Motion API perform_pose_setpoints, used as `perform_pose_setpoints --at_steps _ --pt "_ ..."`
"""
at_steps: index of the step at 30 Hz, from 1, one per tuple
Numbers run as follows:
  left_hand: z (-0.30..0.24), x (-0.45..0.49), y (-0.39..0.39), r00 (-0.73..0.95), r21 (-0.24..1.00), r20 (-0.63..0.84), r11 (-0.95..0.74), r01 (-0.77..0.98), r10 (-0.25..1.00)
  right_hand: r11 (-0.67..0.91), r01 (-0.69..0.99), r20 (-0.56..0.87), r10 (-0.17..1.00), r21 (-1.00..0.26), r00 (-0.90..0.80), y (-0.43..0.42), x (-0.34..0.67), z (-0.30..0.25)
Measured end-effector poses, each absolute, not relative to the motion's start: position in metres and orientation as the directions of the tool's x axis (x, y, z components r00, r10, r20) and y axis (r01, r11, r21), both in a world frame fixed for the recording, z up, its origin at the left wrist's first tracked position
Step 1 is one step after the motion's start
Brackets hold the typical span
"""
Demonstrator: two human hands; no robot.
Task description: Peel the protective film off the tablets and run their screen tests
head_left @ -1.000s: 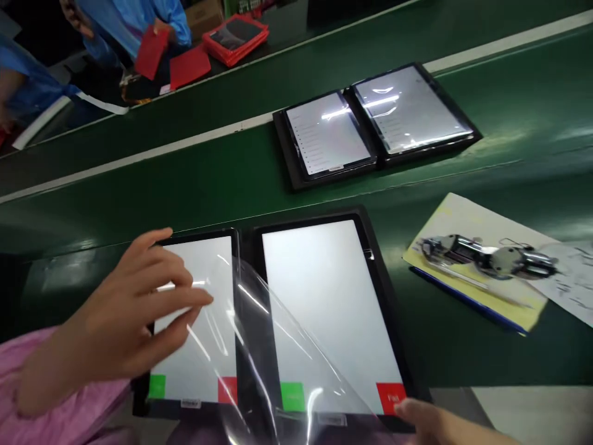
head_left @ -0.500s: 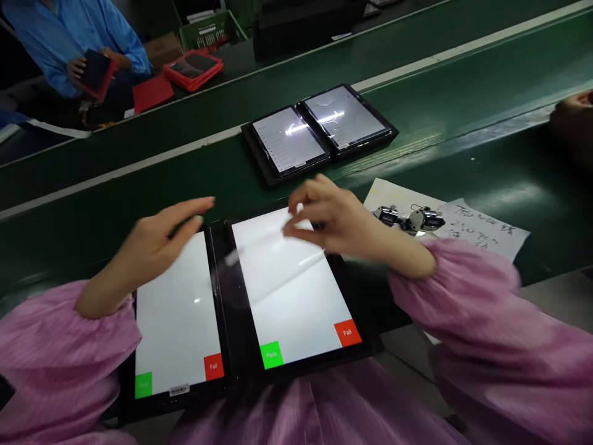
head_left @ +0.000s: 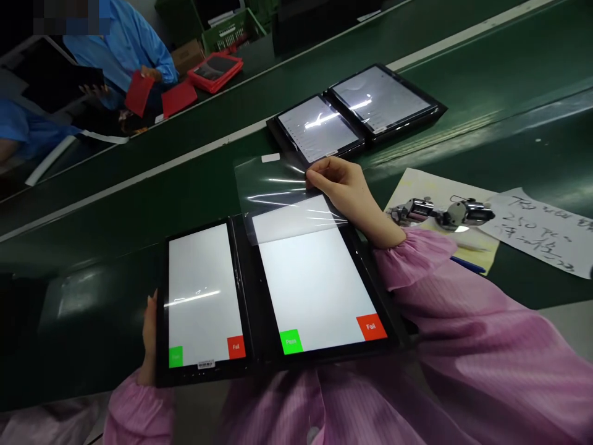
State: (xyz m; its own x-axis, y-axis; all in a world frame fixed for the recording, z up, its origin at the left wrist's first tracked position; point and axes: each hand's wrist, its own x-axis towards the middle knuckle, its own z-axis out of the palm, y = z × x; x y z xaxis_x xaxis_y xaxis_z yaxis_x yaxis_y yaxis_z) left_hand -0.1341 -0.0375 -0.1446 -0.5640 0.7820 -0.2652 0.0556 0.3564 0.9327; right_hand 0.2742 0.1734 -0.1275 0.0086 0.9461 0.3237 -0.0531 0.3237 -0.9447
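Observation:
Two lit tablets, a left tablet [head_left: 204, 278] and a right tablet [head_left: 319, 278], lie side by side in a black holder in front of me. Both show white screens with green "Pass" and red "Fail" squares. My left hand [head_left: 149, 337] grips the left tablet's outer edge, its fingers partly hidden behind it. Between thumb and forefinger, my right hand [head_left: 340, 185] pinches the right edge of a clear protective film [head_left: 273, 191] with a small white tab. The film is raised over the right tablet's top end, and its lower part overlaps that screen.
Farther off on the green belt [head_left: 208, 179] lies another tablet pair [head_left: 324, 127]. To the right are metal tally counters [head_left: 463, 213], handwritten paper [head_left: 546, 228] and a blue pen [head_left: 467, 264]. Across the belt, a co-worker in blue [head_left: 139, 43] handles a red case [head_left: 139, 93] near stacked red-cased tablets [head_left: 215, 71].
My left hand has come down from above the left tablet to its outer edge. My right hand has lifted the clear film toward the far end. The view has shifted.

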Motion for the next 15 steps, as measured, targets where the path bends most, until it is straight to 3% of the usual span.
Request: perform_pose_setpoints --at_steps 2,5,9,11,15 --pt "-0.142 -0.134 -0.036 -0.570 0.923 -0.207 0.353 0.157 0.795 0.326 -0.042 0.325 0.945 -0.945 0.030 0.175 0.273 -0.130" --pt "-0.126 -0.144 -0.017 -0.506 0.888 -0.009 0.240 0.392 0.862 0.330 0.006 0.330 0.943 -0.944 0.052 0.175 0.273 -0.131" --pt "-0.087 -0.147 0.031 -0.279 0.739 0.181 0.057 0.671 0.943 0.342 0.055 0.344 0.937 -0.938 0.050 0.174 0.274 -0.132" --pt "-0.068 -0.134 0.058 -0.111 0.642 0.139 -0.004 0.766 0.984 0.354 0.073 0.358 0.933 -0.932 0.046 0.175 0.275 -0.133" --pt "-0.044 -0.094 0.102 0.163 0.384 -0.105 -0.111 0.916 0.981 0.386 0.113 0.393 0.918 -0.916 0.049 0.177 0.276 -0.138"
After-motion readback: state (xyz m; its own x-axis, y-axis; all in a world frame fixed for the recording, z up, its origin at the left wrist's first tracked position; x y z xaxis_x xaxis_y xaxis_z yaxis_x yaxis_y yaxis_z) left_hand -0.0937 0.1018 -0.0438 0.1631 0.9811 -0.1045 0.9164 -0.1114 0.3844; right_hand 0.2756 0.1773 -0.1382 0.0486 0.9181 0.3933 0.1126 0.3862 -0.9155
